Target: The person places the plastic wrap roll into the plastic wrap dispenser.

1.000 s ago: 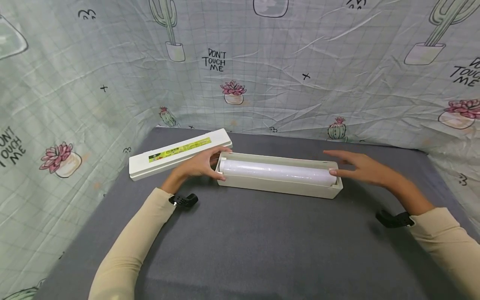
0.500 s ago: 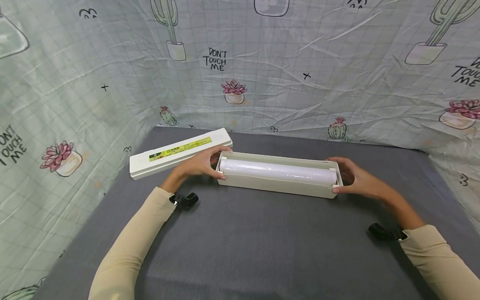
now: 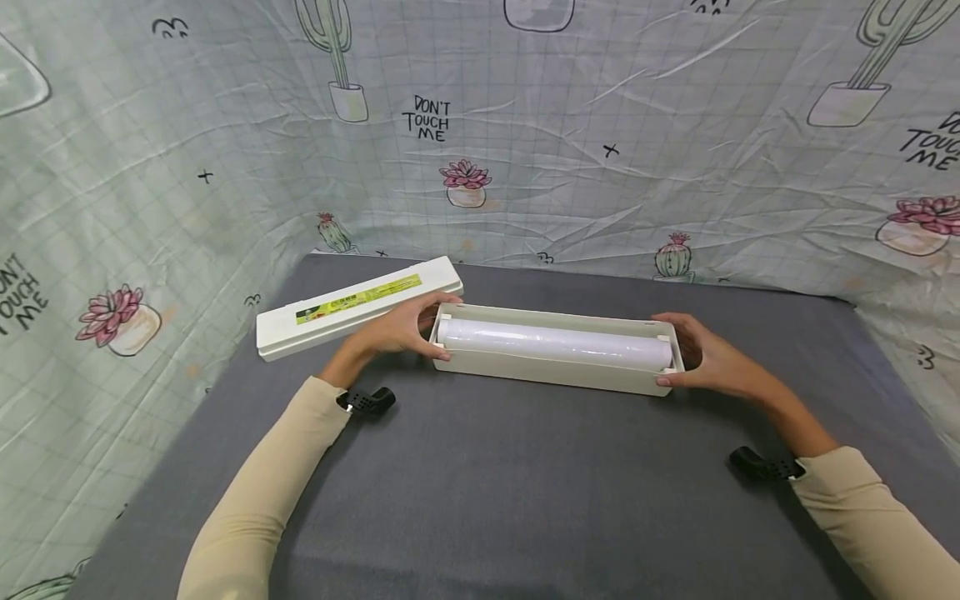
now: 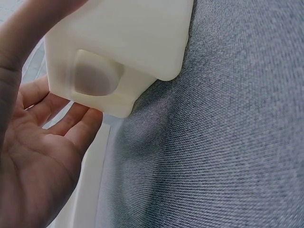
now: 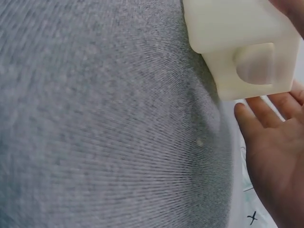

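Note:
A long cream-white box (image 3: 555, 372) sits uncovered on the grey cloth, with a shiny white roll of plastic wrap (image 3: 555, 343) lying lengthwise inside. My left hand (image 3: 401, 327) grips the box's left end, thumb on the near wall and fingers behind the far one. At the opposite end my right hand (image 3: 712, 357) holds it the same way, thumb at the near corner. Each wrist view shows a rounded recess in the end wall of the box (image 4: 128, 38), with the left palm (image 4: 38, 161) and right palm (image 5: 280, 161) facing it.
A white lid (image 3: 435, 275) with a yellow-green label lies slantwise behind the left hand, close to the box's left end. Grey cloth (image 3: 510, 492) covers the table. A cactus-print curtain (image 3: 540, 167) hangs along the back and sides.
My right hand has come down from the roll's right end to grip the box's right end, thumb now on the near wall. The left hand, box and lid stay in place.

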{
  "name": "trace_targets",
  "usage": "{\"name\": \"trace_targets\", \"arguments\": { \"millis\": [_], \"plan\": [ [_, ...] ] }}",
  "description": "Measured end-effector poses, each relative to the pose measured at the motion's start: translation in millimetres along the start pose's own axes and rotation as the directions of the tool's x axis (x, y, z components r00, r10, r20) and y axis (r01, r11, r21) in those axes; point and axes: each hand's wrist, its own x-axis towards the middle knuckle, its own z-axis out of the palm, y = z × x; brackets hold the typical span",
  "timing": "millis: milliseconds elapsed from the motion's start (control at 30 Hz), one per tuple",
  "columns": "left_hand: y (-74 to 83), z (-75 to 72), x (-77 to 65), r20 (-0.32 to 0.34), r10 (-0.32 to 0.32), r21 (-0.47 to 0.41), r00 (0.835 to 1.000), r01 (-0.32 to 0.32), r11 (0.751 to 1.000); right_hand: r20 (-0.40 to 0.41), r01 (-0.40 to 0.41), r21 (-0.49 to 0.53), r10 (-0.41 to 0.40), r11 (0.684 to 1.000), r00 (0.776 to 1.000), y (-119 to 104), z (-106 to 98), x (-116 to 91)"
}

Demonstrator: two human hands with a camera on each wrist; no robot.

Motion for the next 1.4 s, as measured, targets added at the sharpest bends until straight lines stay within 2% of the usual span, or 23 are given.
{"name": "trace_targets", "arguments": {
  "millis": [233, 500, 600, 1033, 1267, 1400],
  "plan": [
    [-0.2, 0.1, -0.7, -0.004, -0.007, -0.030, 1.000, 0.007, 1.000, 0.061, -0.020, 0.074, 0.015, 0.997, 0.998, -1.3, -1.2, 4.9],
    [-0.5, -0.1, 2.2, 0.008, 0.003, -0.029, 1.000, -0.002, 1.000, -0.012, -0.063, -0.045, 0.063, 0.997, 0.998, -6.2, -0.2, 3.8],
    [-0.4, 0.0, 2.3, 0.008, 0.002, -0.030, 1.000, -0.002, 1.000, -0.026, -0.075, -0.053, 0.074, 0.996, 0.997, -6.0, -0.4, 3.3],
    [-1.4, 1.8, 1.3, 0.000, 0.015, -0.033, 1.000, -0.015, 0.999, -0.010, -0.071, 0.105, 0.072, 0.992, 0.997, 0.1, 1.0, 3.0],
    [0.6, 2.0, 0.8, 0.010, 0.009, -0.024, 1.000, -0.009, 1.000, -0.052, -0.075, 0.188, 0.086, 0.979, 0.995, -0.4, 7.3, 0.4],
    [0.2, 1.5, 1.0, 0.013, 0.009, -0.012, 1.000, -0.009, 1.000, -0.066, -0.083, 0.202, 0.098, 0.976, 0.993, 1.2, 10.0, 0.1]
  ]
}}
